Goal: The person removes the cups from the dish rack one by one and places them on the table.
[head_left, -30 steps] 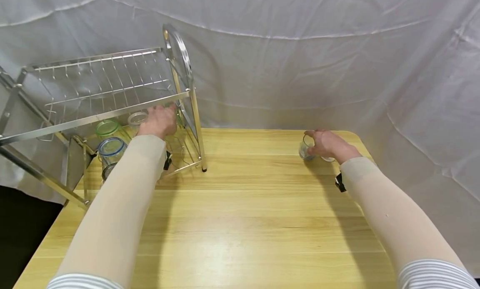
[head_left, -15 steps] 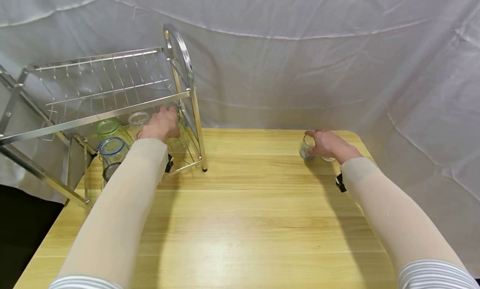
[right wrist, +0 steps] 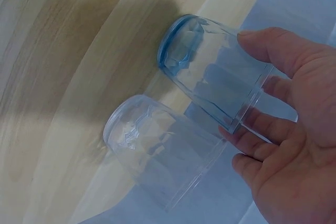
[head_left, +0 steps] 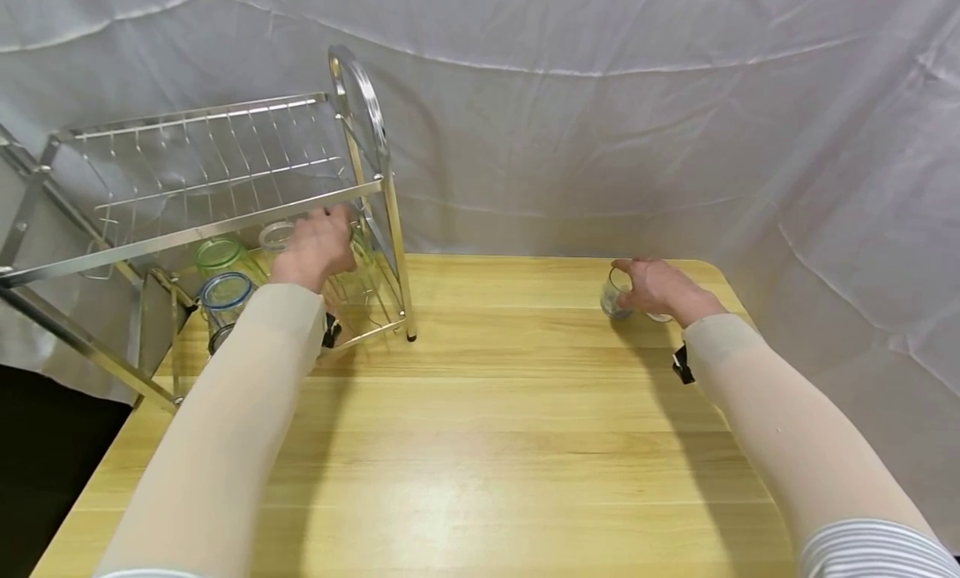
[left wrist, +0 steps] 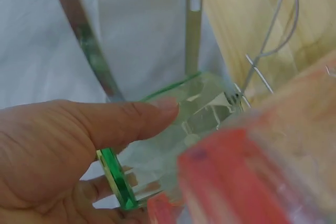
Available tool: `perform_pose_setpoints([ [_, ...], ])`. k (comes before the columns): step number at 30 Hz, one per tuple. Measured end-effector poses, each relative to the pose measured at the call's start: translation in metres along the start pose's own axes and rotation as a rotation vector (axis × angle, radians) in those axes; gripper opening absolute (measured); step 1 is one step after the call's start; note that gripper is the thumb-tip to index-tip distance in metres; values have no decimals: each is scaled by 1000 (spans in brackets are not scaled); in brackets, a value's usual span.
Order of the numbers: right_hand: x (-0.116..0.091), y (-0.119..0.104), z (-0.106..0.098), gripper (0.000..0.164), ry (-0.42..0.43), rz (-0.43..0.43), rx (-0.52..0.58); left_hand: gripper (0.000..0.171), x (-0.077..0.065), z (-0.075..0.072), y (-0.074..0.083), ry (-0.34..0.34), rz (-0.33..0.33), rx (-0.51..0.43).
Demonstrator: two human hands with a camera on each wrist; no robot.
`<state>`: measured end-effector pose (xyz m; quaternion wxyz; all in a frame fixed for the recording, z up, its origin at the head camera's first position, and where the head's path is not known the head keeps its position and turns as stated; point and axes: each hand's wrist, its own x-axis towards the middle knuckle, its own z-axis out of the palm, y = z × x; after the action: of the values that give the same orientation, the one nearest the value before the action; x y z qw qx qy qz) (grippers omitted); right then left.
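Under the rack's upper shelf, my left hand (head_left: pixel 315 249) grips a green-tinted clear glass (left wrist: pixel 194 98), thumb on one side and fingers on the other. In the left wrist view, a blurred red-tinted transparent piece (left wrist: pixel 226 177) stands in front and partly covers that glass. On the table at the far right, my right hand (head_left: pixel 656 286) holds a blue-tinted glass (right wrist: pixel 210 72) near its rim between thumb and fingers. Beside it stands a clear glass (right wrist: pixel 163 145), mostly hidden behind the hand in the head view.
A two-tier metal dish rack (head_left: pixel 195 228) takes up the left of the wooden table (head_left: pixel 480 411). On its lower level are a green-rimmed glass (head_left: pixel 219 253), a blue-rimmed glass (head_left: pixel 227 291) and a clear-rimmed glass (head_left: pixel 276 234). A grey cloth (head_left: pixel 562 145) hangs behind the table.
My left hand has shifted slightly within the rack, a little right and then back left. My right hand has stayed in place at the blue-tinted glass.
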<state>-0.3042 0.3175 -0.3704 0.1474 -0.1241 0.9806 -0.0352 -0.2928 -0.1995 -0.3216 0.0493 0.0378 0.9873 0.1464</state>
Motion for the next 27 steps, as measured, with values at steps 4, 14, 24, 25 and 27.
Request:
perform_pose_setpoints([
  [4, 0, 2, 1, 80, -3, 8, 2, 67, -7, 1, 5, 52, -11, -28],
  [14, -3, 1, 2, 82, 11, 21, 13, 69, -17, 1, 12, 144, -34, -26],
  [24, -4, -4, 6, 90, 64, 14, 38, 85, -37, 1, 12, 233, -49, -170],
  [25, -5, -5, 6, 91, 76, 11, 40, 84, -39, 2, 12, 238, -53, -189],
  [27, -5, -6, 7, 91, 98, 6, 45, 82, -43, 3, 11, 242, -58, -214],
])
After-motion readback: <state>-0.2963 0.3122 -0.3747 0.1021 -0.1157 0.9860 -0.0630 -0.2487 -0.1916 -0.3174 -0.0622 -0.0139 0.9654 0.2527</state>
